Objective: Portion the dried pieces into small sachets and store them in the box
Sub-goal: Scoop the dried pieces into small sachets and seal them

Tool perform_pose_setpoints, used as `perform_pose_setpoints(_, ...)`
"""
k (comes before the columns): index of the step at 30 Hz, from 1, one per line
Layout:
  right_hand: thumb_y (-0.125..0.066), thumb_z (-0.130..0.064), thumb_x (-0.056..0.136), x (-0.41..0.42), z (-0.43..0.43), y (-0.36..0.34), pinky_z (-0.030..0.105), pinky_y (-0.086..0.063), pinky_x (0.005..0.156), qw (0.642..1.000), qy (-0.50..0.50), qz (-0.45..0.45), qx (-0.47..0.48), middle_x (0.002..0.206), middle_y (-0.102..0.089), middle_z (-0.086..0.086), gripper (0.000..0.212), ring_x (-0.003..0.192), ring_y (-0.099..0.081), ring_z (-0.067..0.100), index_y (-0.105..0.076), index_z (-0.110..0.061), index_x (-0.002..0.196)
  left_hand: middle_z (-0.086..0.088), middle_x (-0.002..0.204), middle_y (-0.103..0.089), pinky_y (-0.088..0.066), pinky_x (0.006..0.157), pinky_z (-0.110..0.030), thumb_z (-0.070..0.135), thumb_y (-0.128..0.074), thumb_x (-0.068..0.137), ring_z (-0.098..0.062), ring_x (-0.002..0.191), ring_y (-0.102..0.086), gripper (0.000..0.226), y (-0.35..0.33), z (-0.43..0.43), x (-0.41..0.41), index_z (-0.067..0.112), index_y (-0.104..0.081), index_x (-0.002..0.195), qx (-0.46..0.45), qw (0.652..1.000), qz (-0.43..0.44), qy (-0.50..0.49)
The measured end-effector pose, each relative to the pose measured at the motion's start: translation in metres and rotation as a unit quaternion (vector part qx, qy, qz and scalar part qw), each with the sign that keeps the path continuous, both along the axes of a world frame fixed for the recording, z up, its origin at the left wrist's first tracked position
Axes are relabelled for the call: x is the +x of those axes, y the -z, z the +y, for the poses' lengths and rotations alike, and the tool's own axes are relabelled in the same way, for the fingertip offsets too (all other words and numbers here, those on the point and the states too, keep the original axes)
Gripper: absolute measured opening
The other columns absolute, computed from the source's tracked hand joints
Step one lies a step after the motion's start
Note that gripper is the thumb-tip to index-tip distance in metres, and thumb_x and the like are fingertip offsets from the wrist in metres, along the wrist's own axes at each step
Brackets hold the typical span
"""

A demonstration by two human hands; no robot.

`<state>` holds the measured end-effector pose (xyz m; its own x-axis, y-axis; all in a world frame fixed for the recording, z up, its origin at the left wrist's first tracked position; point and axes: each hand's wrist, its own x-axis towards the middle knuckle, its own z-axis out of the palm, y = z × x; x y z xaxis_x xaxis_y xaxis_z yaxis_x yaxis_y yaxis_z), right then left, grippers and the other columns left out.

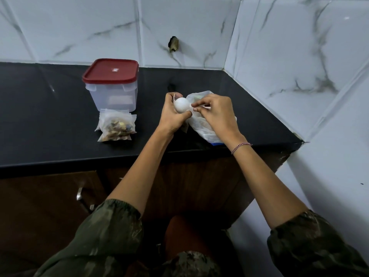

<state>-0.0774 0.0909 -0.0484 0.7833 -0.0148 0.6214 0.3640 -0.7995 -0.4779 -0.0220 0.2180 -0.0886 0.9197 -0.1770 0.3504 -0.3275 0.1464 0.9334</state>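
One counter [50,116]: black, bears everything.
Box [113,94]: clear, red lid [110,69] on, well left of the hands.
Plastic bag [201,128]: white, crumpled, under the right hand.
Sachets [115,124]: filled with dried pieces, touching the box front.
Left hand [173,118]: curled round a white ball [181,104].
Right hand [216,114]: pinches a thin strip [205,106] beside the ball.

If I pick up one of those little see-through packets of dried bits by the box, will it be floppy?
Probably floppy: the small translucent sachets of brown dried pieces slump in wrinkled folds on the black counter. Likely light too, since each holds only a small heap.
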Motion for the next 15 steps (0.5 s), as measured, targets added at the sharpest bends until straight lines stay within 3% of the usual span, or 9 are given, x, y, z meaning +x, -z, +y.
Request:
perform_pose_setpoints(4,-0.074,-0.014,0.08,-0.004,-0.001,-0.008,0.012,-0.052,0.071,0.996,0.005,0.034,0.076,0.09,-0.072,-0.003,0.011,0.069,-0.063,-0.001,-0.076,-0.013,0.09,0.005,0.098,-0.049,-0.051,0.072,-0.018,0.011,-0.059,0.061,-0.009,0.089,-0.054,0.052,-0.001,0.001,-0.001,0.012,-0.041,0.11,0.022,1.0,-0.001,-0.006)
perform_pose_setpoints(8,-0.072,-0.014,0.082,-0.004,-0.003,-0.014,0.01,-0.048,0.057,0.983,-0.008,0.09,0.16,0.082,-0.073,-0.002,0.01,0.062,-0.064,0.001,-0.075,-0.013,0.091,0.001,0.106,-0.054,-0.053,0.081,-0.024,0.011,-0.062,0.062,-0.015,0.102,-0.056,0.056,-0.001,0.002,-0.004,0.013,-0.044,0.114,0.035,0.999,-0.003,-0.001)
perform_pose_setpoints(11,-0.066,-0.01,0.087,-0.004,-0.003,-0.015,0.014,-0.052,0.059,0.96,-0.035,0.121,0.249,0.076,-0.073,0.003,0.011,0.061,-0.065,0.002,-0.073,-0.011,0.095,-0.001,0.111,-0.054,-0.052,0.084,-0.024,0.0,-0.067,0.07,-0.017,0.106,-0.055,0.056,-0.001,0.002,-0.002,0.008,-0.043,0.12,0.044,0.999,-0.006,-0.011)
perform_pose_setpoints(15,-0.065,-0.008,0.087,-0.005,-0.004,-0.015,0.017,-0.056,0.068,0.96,-0.037,0.125,0.25,0.081,-0.072,0.002,0.014,0.068,-0.066,0.004,-0.072,-0.011,0.099,0.0,0.111,-0.053,-0.052,0.086,-0.026,-0.002,-0.067,0.072,-0.018,0.107,-0.055,0.055,0.0,0.002,0.0,0.008,-0.043,0.121,0.055,0.998,-0.013,-0.018)
